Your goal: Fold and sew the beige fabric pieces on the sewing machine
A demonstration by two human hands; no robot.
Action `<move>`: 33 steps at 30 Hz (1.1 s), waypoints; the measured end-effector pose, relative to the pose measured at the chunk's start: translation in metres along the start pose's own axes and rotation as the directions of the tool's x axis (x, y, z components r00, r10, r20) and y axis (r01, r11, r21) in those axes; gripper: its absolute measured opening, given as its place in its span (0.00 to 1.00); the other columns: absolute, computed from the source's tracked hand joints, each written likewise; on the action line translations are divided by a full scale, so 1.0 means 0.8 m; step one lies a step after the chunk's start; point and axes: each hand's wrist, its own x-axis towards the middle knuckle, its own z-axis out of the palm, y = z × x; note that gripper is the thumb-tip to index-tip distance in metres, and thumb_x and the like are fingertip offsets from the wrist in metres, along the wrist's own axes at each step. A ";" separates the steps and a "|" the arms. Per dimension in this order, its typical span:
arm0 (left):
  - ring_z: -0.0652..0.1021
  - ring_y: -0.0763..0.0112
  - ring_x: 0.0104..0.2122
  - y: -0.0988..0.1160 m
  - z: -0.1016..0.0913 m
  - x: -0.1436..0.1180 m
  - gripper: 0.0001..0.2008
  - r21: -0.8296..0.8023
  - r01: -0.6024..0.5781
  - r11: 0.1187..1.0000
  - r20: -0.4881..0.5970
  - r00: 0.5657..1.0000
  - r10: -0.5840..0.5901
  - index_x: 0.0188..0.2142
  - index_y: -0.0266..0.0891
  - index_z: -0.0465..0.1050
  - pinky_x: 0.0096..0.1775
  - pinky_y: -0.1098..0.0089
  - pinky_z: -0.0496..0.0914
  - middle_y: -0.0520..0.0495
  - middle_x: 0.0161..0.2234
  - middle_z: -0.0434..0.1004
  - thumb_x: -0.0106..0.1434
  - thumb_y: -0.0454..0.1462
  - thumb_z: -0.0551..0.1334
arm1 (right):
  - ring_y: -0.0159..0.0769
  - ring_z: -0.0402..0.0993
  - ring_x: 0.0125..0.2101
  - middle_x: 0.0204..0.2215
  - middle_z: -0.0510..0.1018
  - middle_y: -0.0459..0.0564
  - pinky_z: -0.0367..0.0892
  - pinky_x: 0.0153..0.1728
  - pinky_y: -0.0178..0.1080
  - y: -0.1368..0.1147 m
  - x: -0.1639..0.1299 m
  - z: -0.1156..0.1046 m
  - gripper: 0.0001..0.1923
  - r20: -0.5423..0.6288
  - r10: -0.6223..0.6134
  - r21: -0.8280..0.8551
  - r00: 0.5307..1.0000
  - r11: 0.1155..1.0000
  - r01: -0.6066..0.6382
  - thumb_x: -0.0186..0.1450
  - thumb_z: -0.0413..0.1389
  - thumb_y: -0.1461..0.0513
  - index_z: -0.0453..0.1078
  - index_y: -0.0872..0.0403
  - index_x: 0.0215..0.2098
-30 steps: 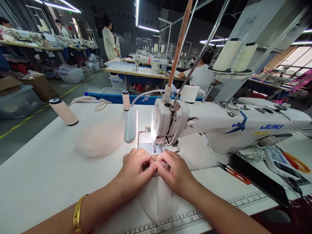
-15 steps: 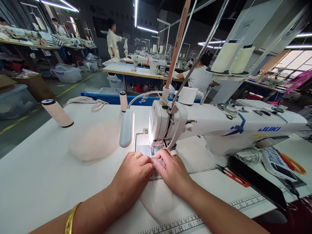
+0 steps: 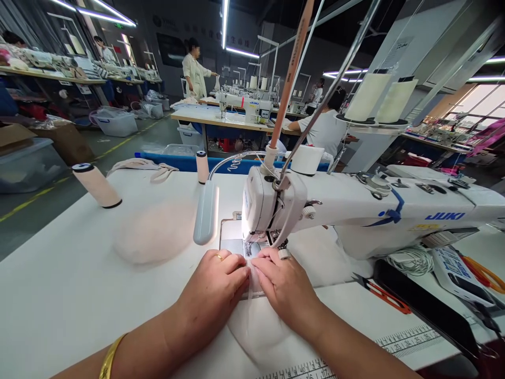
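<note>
While the sewing machine sits at about 1 o'clock, both hands press a thin white fabric piece flat on the table, right at the needle. Left hand and right hand have fingers curled down, pinching the fabric's top edge between them, fingertips nearly touching. Fluffy pale pile at 10 o'clock, thread spool beyond it.

A thread spool stands on the tabletop; a pale fabric pile lies near; orange scissors at right.
</note>
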 end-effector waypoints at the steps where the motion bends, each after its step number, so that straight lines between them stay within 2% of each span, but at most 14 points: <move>1: 0.76 0.61 0.36 0.000 0.001 0.000 0.17 0.012 -0.002 1.000 -0.006 1.000 0.002 0.38 0.40 0.78 0.40 0.60 0.65 0.46 0.41 0.82 0.76 0.32 0.51 | 0.43 0.71 0.35 0.41 0.79 0.53 0.63 0.34 0.42 0.001 0.001 0.000 0.14 -0.001 0.000 -0.021 1.000 1.000 -0.001 0.71 0.51 0.70 0.77 0.50 0.43; 5: 0.76 0.60 0.36 0.000 0.001 0.002 0.17 0.056 0.002 0.998 -0.020 1.000 -0.001 0.42 0.41 0.79 0.39 0.59 0.65 0.44 0.43 0.83 0.76 0.32 0.50 | 0.43 0.71 0.33 0.40 0.80 0.55 0.63 0.33 0.43 0.002 0.004 0.002 0.13 -0.018 0.008 -0.102 1.000 0.995 -0.010 0.72 0.52 0.69 0.78 0.51 0.43; 9: 0.77 0.59 0.37 -0.001 -0.001 0.003 0.18 0.078 0.004 0.997 0.027 1.000 -0.006 0.44 0.40 0.79 0.39 0.59 0.66 0.43 0.43 0.84 0.76 0.32 0.50 | 0.44 0.72 0.35 0.41 0.81 0.54 0.64 0.33 0.42 0.004 0.006 0.005 0.13 -0.046 0.011 -0.132 0.999 0.991 -0.017 0.71 0.53 0.69 0.79 0.50 0.44; 15: 0.78 0.58 0.37 -0.005 0.001 0.003 0.17 0.066 0.012 0.998 -0.021 1.000 -0.010 0.44 0.41 0.79 0.39 0.58 0.67 0.45 0.43 0.84 0.76 0.32 0.51 | 0.45 0.72 0.39 0.44 0.82 0.50 0.68 0.37 0.41 0.009 0.007 0.008 0.15 -0.102 -0.002 -0.144 0.995 0.989 -0.012 0.68 0.56 0.71 0.79 0.49 0.46; 19: 0.79 0.56 0.40 -0.004 -0.001 0.004 0.15 0.072 -0.006 0.997 -0.021 1.000 0.007 0.45 0.40 0.79 0.40 0.57 0.68 0.44 0.45 0.85 0.75 0.30 0.52 | 0.46 0.72 0.41 0.43 0.82 0.51 0.69 0.38 0.43 0.010 0.010 0.008 0.15 -0.084 -0.001 -0.146 0.996 0.989 -0.011 0.68 0.56 0.70 0.79 0.49 0.46; 24: 0.79 0.55 0.42 -0.005 0.000 0.001 0.14 0.030 0.015 0.999 -0.006 1.000 -0.015 0.45 0.41 0.79 0.43 0.55 0.69 0.44 0.47 0.84 0.73 0.30 0.54 | 0.48 0.73 0.43 0.48 0.81 0.55 0.70 0.39 0.45 0.012 0.005 0.008 0.15 -0.046 -0.025 -0.127 0.999 0.992 0.019 0.69 0.54 0.71 0.78 0.51 0.47; 28: 0.79 0.56 0.46 -0.002 -0.024 -0.002 0.10 -0.118 0.026 0.993 0.060 0.998 -0.019 0.38 0.42 0.78 0.46 0.56 0.69 0.47 0.46 0.83 0.68 0.30 0.58 | 0.47 0.73 0.41 0.51 0.80 0.56 0.70 0.39 0.46 0.010 -0.003 -0.013 0.12 -0.016 -0.093 -0.019 0.996 0.995 0.093 0.72 0.50 0.70 0.76 0.53 0.43; 31: 0.79 0.60 0.44 0.004 -0.050 -0.004 0.09 -0.232 0.029 0.972 0.224 0.974 0.024 0.36 0.44 0.76 0.47 0.59 0.69 0.51 0.42 0.82 0.59 0.28 0.62 | 0.45 0.74 0.44 0.50 0.80 0.52 0.71 0.44 0.45 0.004 -0.005 -0.041 0.04 0.129 -0.162 0.193 0.978 0.972 0.135 0.74 0.60 0.60 0.73 0.52 0.45; 33: 0.78 0.61 0.42 0.005 -0.055 -0.006 0.16 -0.235 0.040 0.971 0.292 0.956 0.031 0.39 0.45 0.76 0.46 0.60 0.68 0.52 0.41 0.80 0.53 0.27 0.63 | 0.45 0.73 0.49 0.50 0.79 0.49 0.71 0.49 0.44 0.000 -0.004 -0.055 0.18 0.249 -0.218 0.314 0.944 0.940 0.134 0.66 0.70 0.53 0.72 0.50 0.47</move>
